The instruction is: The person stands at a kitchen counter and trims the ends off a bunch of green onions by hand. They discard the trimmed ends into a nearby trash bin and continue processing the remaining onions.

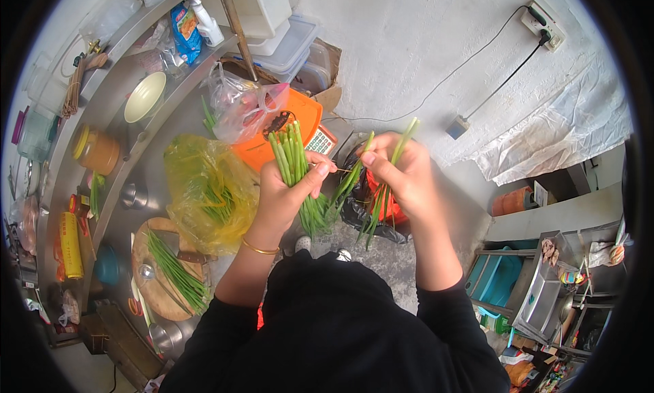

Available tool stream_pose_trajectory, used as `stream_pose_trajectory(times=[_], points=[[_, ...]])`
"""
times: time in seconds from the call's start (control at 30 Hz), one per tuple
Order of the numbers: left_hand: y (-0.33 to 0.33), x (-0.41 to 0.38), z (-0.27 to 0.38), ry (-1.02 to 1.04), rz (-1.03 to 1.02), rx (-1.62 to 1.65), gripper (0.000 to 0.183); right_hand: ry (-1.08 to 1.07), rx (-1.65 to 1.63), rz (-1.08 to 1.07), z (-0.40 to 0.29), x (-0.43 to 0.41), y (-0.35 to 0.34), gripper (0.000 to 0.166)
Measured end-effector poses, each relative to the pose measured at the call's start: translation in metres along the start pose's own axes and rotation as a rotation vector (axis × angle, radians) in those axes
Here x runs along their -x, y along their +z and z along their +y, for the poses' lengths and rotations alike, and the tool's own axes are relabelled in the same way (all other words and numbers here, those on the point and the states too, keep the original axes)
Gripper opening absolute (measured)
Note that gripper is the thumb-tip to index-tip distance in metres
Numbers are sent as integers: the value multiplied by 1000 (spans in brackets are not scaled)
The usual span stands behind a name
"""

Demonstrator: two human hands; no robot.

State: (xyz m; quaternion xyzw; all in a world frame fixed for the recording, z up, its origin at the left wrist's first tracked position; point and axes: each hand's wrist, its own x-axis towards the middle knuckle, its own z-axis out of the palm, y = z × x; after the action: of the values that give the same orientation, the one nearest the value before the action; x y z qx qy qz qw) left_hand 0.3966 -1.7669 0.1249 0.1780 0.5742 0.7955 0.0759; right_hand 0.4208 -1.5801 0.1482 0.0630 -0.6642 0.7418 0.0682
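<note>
My left hand (294, 183) is closed around a bunch of green stalks (291, 150), perhaps garlic chives, their pale cut ends pointing up. Between its fingertips and my right hand runs a thin brownish strand (343, 170). A few more stalks (379, 209) are held in my right hand (391, 163), with one pinched between thumb and forefinger. Below the hands, a black bin bag (352, 217) with a red bag (396, 209) inside stands near the floor. More green stalks lie in a yellow plastic bag (189, 188) at the left, and others lie on a round wooden chopping board (153, 301).
A steel counter with a raised shelf curves along the left, holding a cream bowl (145, 97) and a jar (99, 150). An orange tray (306, 114) and a calculator (321, 140) lie beyond my left hand. A cleaver (191, 257) rests on the board. A steel sink (541, 301) stands right.
</note>
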Motion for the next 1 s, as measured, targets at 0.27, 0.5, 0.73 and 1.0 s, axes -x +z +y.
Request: stream_pose_trajectory(times=[0.27,0.5,0.73,1.0], points=[[-6,2,-5,-42,3,-2,11,27,-61,43,-5,2,-12,2],[1,-7,-7,-76,-24,-76,12,80,-68,145,-9,15,-39,3],[27,-37,-34,-131,-226,-249,8,137,-46,293,-5,45,-85,3],[86,-94,-104,-255,-441,-262,9,114,101,586,2,103,-133,2]])
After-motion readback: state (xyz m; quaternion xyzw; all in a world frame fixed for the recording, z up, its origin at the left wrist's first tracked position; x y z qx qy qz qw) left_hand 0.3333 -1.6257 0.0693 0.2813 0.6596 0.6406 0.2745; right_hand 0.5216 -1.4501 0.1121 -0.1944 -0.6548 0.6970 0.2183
